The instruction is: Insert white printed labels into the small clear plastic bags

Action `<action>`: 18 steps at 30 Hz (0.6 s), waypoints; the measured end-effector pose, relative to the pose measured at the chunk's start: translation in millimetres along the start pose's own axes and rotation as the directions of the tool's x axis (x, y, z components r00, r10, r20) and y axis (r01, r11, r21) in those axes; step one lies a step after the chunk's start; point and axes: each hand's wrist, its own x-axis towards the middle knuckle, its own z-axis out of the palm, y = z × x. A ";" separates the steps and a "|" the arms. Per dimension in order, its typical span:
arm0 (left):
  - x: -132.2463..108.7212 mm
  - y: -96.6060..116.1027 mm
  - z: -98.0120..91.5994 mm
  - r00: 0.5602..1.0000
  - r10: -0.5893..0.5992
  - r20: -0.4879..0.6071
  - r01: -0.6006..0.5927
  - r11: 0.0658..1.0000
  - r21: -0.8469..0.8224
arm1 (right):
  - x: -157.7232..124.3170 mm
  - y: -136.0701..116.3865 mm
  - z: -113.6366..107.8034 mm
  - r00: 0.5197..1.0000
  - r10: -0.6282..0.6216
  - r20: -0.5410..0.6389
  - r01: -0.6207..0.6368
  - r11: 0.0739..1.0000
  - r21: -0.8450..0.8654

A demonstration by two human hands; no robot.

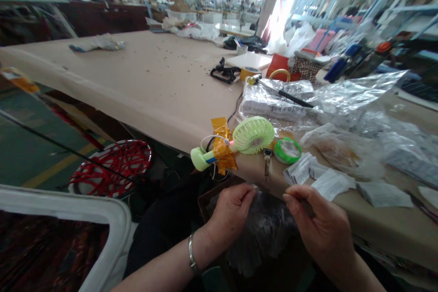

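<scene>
Over the table's near edge, my left hand (230,212) is closed, thumb and forefinger pinched together. Opposite it, my right hand (321,221) pinches in the same way. Whatever the fingertips hold, if anything, is too small or too clear to make out. Below and between the hands, a box in shadow holds a heap of clear plastic pieces (262,232), perhaps small bags. On the table just beyond are a green handheld fan (253,135) fixed with brown tape (223,150), a small metal-tipped tool (267,162), a green tape roll (288,150) and printed paper slips (333,183).
A white-rimmed bin (119,214) of dark reddish items stands at lower left, near a stool with red straps (111,169). Clear plastic packs (273,100), a black-handled tool (287,96) and black tape dispenser (224,72) lie farther back on the brown table (164,82).
</scene>
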 end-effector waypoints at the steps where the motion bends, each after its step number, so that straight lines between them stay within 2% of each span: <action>1: 0.0 -6.7 -0.2 1.000 -0.009 0.006 0.009 1.000 0.004 | 9.3 4.4 -6.2 0.997 -0.075 -0.009 0.073 0.990 -0.119; 2: 0.3 -13.2 -0.4 1.000 -0.010 0.006 0.010 1.000 0.011 | 19.6 10.4 -11.0 0.991 -0.131 -0.010 0.124 0.963 -0.238; 4: 0.6 -24.3 -1.0 1.000 -0.003 -0.006 0.003 1.000 0.023 | 39.6 24.9 -15.8 0.986 -0.166 0.008 0.151 0.876 -0.458; 7: -2.3 -32.6 -2.4 1.000 -0.022 -0.011 0.022 0.998 0.052 | 58.7 44.5 -14.4 0.991 -0.100 0.084 0.131 0.765 -0.631; 8: -4.1 -33.1 -2.9 0.999 -0.040 -0.004 0.040 0.997 0.060 | 61.1 49.0 -13.5 0.990 -0.082 0.111 0.135 0.758 -0.638; 10: -8.2 -31.9 -3.8 0.997 -0.079 0.002 0.079 0.995 0.061 | 60.7 54.4 -14.4 0.987 -0.101 0.127 0.156 0.802 -0.576; 12: -11.6 -28.5 -4.1 0.994 -0.104 0.015 0.104 0.994 0.046 | 54.6 56.5 -20.0 0.990 -0.137 0.043 0.142 0.893 -0.426; 15: -14.4 -21.7 -2.4 0.991 -0.128 0.037 0.128 0.992 0.011 | 36.6 57.5 -31.9 0.984 -0.084 -0.158 0.050 0.976 -0.211; 16: -14.9 -19.4 -1.2 0.990 -0.136 0.043 0.136 0.991 -0.006 | 28.8 57.8 -34.5 0.980 -0.067 -0.186 0.031 0.981 -0.190; 18: -16.0 -15.1 2.3 0.987 -0.152 0.058 0.154 0.987 -0.034 | 11.9 58.7 -34.9 0.983 -0.088 -0.163 0.046 0.968 -0.247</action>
